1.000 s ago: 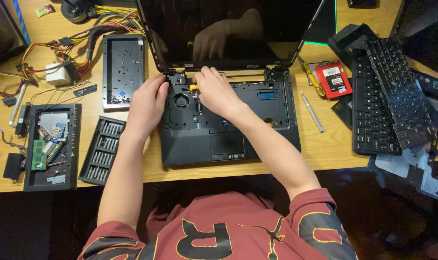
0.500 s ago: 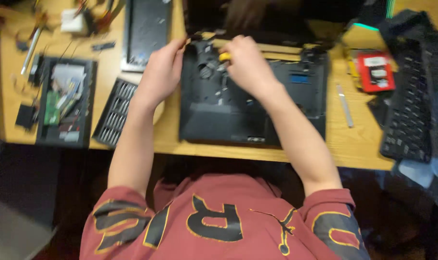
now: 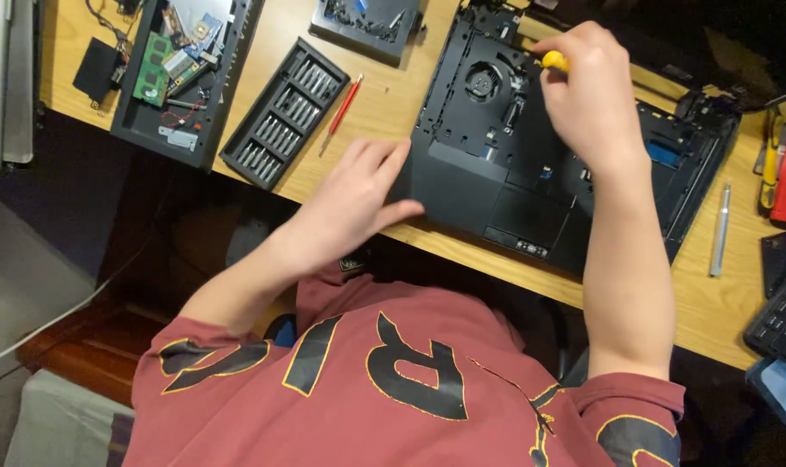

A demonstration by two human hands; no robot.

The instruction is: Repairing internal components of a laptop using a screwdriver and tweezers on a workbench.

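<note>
Gripping a yellow-handled screwdriver (image 3: 555,61), the right hand (image 3: 587,99) is closed over the far edge of the black opened laptop base (image 3: 531,186) on the wooden desk (image 3: 384,104) | left hand (image 3: 350,203) flat, fingers spread, empty, pressing the base's near-left corner | black bit-set tray (image 3: 285,112) and red pen (image 3: 341,112) left of the base.
</note>
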